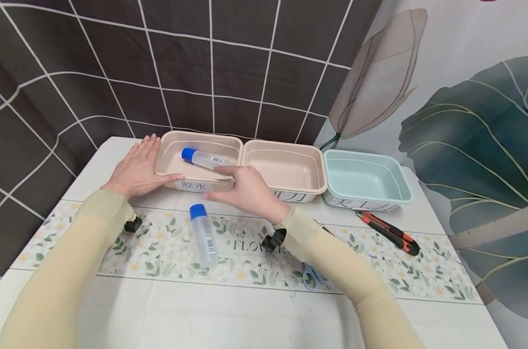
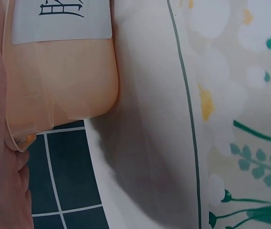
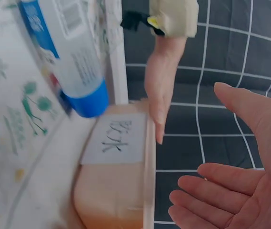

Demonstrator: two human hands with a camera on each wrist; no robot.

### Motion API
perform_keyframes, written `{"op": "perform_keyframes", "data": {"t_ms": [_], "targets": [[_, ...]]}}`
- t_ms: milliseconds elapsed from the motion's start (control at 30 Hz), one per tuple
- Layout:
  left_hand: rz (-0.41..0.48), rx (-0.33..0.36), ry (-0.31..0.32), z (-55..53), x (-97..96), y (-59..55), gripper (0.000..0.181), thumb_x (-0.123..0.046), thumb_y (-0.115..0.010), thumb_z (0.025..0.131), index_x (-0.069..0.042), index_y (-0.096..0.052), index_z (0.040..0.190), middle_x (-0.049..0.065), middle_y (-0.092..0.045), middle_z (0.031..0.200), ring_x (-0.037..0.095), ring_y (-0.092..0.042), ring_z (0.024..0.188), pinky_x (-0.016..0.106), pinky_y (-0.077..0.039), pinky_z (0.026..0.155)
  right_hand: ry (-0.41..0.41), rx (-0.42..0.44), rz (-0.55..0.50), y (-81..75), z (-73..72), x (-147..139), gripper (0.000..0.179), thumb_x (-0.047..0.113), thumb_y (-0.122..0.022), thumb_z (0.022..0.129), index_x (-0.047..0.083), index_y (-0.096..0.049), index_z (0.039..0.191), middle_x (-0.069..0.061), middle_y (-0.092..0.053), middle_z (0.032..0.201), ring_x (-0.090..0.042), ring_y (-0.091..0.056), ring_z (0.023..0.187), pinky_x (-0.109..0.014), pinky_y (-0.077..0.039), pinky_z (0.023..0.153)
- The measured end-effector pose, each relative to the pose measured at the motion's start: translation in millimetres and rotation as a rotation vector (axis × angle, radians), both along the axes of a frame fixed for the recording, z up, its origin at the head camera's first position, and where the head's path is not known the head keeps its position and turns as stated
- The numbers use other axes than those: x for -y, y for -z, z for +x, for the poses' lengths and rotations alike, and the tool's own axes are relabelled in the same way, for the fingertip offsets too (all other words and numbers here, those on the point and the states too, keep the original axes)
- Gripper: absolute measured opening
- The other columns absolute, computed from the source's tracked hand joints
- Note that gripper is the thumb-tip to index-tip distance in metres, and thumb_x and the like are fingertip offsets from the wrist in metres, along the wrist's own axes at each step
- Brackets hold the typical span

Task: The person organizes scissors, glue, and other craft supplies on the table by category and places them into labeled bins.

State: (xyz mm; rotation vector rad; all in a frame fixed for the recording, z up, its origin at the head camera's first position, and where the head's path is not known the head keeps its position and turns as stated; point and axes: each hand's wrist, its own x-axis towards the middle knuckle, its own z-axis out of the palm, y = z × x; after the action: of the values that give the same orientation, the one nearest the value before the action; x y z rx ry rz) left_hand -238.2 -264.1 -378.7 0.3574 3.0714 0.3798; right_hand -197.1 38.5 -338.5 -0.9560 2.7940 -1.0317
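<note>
My left hand (image 1: 137, 167) rests against the left end of a beige bin (image 1: 169, 145), fingers straight along its rim and thumb along the front edge. Inside that bin lies a clear glue bottle (image 1: 207, 160) with a blue cap. Over the bin's right end is my right hand (image 1: 252, 191); the right wrist view shows its thumb and fingers (image 3: 206, 191) spread, with nothing held. Another blue-capped glue bottle (image 1: 204, 237) lies on the table in front, cap toward the bin. A white label (image 3: 114, 138) with handwritten characters is on the bin's front.
A second beige bin (image 1: 285, 186) and a pale blue bin (image 1: 368, 196) continue the row rightward, both labelled. Before the blue bin lies a red-and-black utility knife (image 1: 388, 232). Scissors with light blue handles (image 1: 309, 277) are partly hidden by my right forearm. A dark checked cloth (image 1: 181, 63) hangs behind.
</note>
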Motion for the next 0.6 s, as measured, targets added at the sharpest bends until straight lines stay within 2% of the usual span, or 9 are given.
{"op": "perform_keyframes", "data": {"t_ms": [67,167,233,333,433,600], "targets": [[-0.004,-0.002,0.001,-0.4,-0.1,0.3,0.124,-0.079,-0.055,0.086,0.007,-0.001,0.159,0.027,0.0,0.166,0.038,0.003,0.154,0.048,0.004,0.123,-0.007,0.015,0.006,3.5,5.2,-2.0,0.074,0.052,-0.082,0.083,0.005,-0.064,0.137,-0.009,-0.075,0.1,-0.011,-0.059,0.057,-0.026,-0.051,0.069],[-0.003,-0.005,0.002,-1.0,-0.1,0.5,0.124,-0.078,-0.055,0.086,0.007,-0.001,0.159,0.027,-0.001,0.166,0.038,0.003,0.154,0.048,0.003,0.123,-0.011,0.043,0.007,8.3,12.3,-4.0,0.076,0.054,-0.083,0.081,0.005,-0.064,0.137,-0.01,-0.072,0.122,-0.014,-0.071,0.084,-0.026,-0.054,0.083],[-0.002,-0.006,0.003,-1.4,-0.3,0.3,0.124,-0.078,-0.055,0.086,0.007,-0.002,0.159,0.028,-0.001,0.166,0.038,0.002,0.154,0.049,0.003,0.123,-0.011,0.064,0.009,11.2,16.8,-5.1,0.078,0.056,-0.083,0.08,0.006,-0.064,0.138,-0.009,-0.07,0.127,-0.017,-0.07,0.105,-0.028,-0.052,0.093],[-0.001,-0.008,0.004,-2.0,-0.6,-0.1,0.124,-0.078,-0.055,0.086,0.007,-0.002,0.159,0.028,-0.002,0.166,0.038,0.002,0.153,0.049,0.003,0.123,-0.029,0.086,0.004,16.4,23.0,-6.0,0.078,0.055,-0.083,0.08,0.008,-0.063,0.139,-0.006,-0.067,0.132,-0.021,-0.064,0.119,-0.03,-0.05,0.099],[-0.003,-0.006,0.003,-2.3,-0.7,-0.5,0.124,-0.078,-0.055,0.087,0.007,-0.002,0.159,0.028,-0.001,0.166,0.038,0.002,0.153,0.049,0.003,0.123,-0.049,0.079,0.012,22.5,29.3,-6.2,0.077,0.055,-0.083,0.081,0.01,-0.063,0.14,-0.003,-0.066,0.134,-0.018,-0.062,0.122,-0.03,-0.05,0.1],[-0.004,-0.002,0.004,-1.7,-0.5,-0.1,0.124,-0.078,-0.055,0.087,0.007,-0.002,0.159,0.028,-0.001,0.166,0.039,0.002,0.153,0.049,0.003,0.123,-0.079,0.089,0.026,33.0,39.3,-3.9,0.078,0.054,-0.085,0.079,0.008,-0.063,0.139,-0.006,-0.067,0.131,-0.016,-0.063,0.12,-0.028,-0.05,0.1]]}}
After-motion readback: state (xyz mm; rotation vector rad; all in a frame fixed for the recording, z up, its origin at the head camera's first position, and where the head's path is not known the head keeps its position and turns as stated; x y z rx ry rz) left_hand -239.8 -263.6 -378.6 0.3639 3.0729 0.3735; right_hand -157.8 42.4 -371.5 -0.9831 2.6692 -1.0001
